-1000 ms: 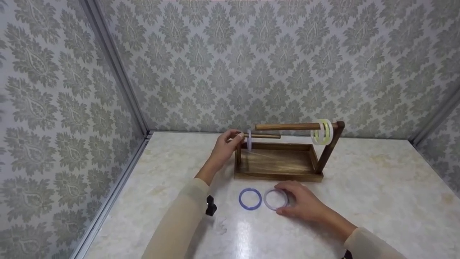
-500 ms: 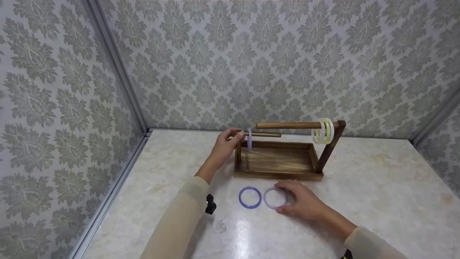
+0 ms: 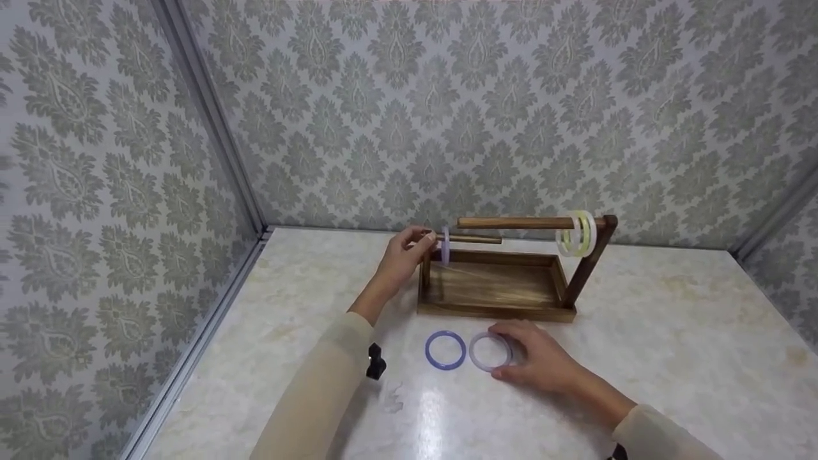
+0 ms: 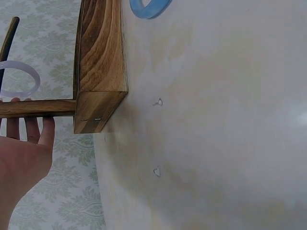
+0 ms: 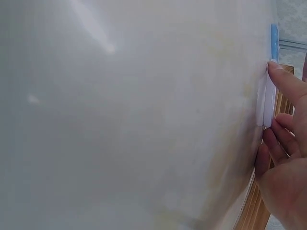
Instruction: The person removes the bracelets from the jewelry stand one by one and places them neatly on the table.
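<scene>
Person's L hand [image 3: 401, 259] grips the top of the L post [image 3: 426, 275] of a wooden stand [image 3: 492, 284], right by a lilac ring [image 3: 446, 250] hung on the short lower rod [image 3: 476, 239]; can't tell if fingers touch that ring too. R hand [image 3: 533, 358] has a pale ring [image 3: 471, 352], flat on the desk [image 3: 319, 287], pinched btwn thumb & fingers across its rim. Blue ring [image 3: 427, 350] lies just beside it, in front of the stand. Poss. trouble: smooth rim + glossy desk, so pale ring could skid if the pinch is weak; a crooked lift might knock blue ring b/c it's so close. Lower rod's R end is free, so a bump/tilt could send lilac ring sliding off; a tug by L hand may shift the stand.
</scene>
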The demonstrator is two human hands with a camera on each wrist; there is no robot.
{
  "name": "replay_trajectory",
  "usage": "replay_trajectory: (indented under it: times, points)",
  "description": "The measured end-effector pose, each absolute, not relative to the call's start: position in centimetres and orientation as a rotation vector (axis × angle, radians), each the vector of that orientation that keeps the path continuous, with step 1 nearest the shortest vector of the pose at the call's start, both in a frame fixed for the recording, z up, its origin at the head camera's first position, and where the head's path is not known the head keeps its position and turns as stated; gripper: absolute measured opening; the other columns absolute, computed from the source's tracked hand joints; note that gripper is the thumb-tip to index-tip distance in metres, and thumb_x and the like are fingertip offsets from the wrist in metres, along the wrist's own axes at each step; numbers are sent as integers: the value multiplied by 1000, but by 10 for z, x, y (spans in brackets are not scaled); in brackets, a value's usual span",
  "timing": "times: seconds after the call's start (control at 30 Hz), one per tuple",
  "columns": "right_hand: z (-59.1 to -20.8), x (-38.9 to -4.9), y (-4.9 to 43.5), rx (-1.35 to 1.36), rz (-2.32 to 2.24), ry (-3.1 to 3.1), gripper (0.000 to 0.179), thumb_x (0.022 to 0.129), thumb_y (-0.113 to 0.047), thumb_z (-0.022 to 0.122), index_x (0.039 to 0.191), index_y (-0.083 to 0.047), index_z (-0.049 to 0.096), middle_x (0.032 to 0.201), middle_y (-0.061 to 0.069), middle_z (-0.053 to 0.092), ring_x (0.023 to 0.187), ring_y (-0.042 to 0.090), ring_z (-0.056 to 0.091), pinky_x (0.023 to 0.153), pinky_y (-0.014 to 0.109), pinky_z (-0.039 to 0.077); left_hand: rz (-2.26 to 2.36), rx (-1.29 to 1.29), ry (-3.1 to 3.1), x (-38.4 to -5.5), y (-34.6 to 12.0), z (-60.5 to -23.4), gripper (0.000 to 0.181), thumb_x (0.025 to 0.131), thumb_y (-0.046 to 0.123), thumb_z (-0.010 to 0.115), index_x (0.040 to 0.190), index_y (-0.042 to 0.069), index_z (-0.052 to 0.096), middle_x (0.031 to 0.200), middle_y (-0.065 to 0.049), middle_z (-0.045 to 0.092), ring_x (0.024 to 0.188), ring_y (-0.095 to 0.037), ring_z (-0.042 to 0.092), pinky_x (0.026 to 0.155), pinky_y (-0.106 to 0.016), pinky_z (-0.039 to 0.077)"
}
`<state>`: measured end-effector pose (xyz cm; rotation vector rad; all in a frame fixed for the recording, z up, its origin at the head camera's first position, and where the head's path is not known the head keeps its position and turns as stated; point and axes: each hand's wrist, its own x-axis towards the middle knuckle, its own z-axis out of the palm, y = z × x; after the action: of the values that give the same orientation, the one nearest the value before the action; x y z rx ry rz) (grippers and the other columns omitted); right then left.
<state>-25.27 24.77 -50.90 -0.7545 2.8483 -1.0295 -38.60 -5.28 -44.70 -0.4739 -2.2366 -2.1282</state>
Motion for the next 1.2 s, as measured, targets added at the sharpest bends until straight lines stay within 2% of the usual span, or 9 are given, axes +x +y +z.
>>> replay_trajectory:
  times: [0.17, 0.33, 0.53, 0.73, 0.87, 1.03, 1.2]
  points:
    - [-510, -253, 250, -843, -1043, 2877, 72, 81, -45, 92, 140, -12, 67, 141, 2, 65, 135, 31, 56, 112, 60, 41, -2180, -490, -2216, -388, -51, -447, 39, 109, 32, 63, 133, 1, 64, 119, -14, 63, 123, -38, 64, 106, -46, 52]
    - [-509, -255, 247, -794, -1030, 2861, 72, 81, -47, 91, 141, -15, 66, 142, 1, 64, 137, 31, 54, 114, 59, 40, -2173, -469, -2203, -386, -54, -446, 31, 109, 32, 64, 128, 8, 67, 117, -13, 63, 120, -36, 66, 104, -47, 53]
    - [-509, -254, 246, -772, -1007, 2850, 74, 81, -46, 92, 142, -15, 66, 143, 3, 64, 137, 32, 54, 115, 59, 40, -2178, -463, -2194, -385, -54, -447, 30, 109, 30, 64, 128, 7, 67, 117, -14, 64, 121, -42, 63, 103, -48, 54]
    - [-509, -252, 248, -741, -1016, 2854, 75, 80, -45, 93, 143, -14, 66, 144, 3, 63, 139, 33, 53, 116, 59, 39, -2133, -437, -2232, -384, -50, -447, 32, 108, 33, 64, 129, 9, 67, 116, -10, 64, 117, -33, 66, 102, -44, 55]
    - [-509, -253, 247, -711, -1020, 2841, 76, 80, -45, 93, 144, -16, 65, 145, 3, 63, 140, 33, 51, 117, 59, 38, -2125, -423, -2243, -385, -50, -448, 33, 108, 35, 64, 129, 10, 67, 116, -10, 64, 118, -33, 66, 102, -44, 54]
    - [-509, -255, 246, -730, -1029, 2843, 76, 80, -47, 93, 144, -16, 65, 146, 2, 62, 140, 33, 51, 116, 60, 38, -2135, -402, -2243, -386, -51, -445, 35, 108, 36, 64, 131, 10, 67, 117, -10, 63, 114, -26, 67, 104, -44, 54]
    - [-510, -255, 248, -825, -1022, 2874, 75, 80, -47, 93, 141, -12, 67, 143, 3, 64, 137, 34, 54, 113, 61, 40, -2172, -423, -2247, -383, -51, -442, 39, 109, 34, 62, 135, 5, 65, 116, -10, 63, 122, -37, 64, 105, -48, 52]
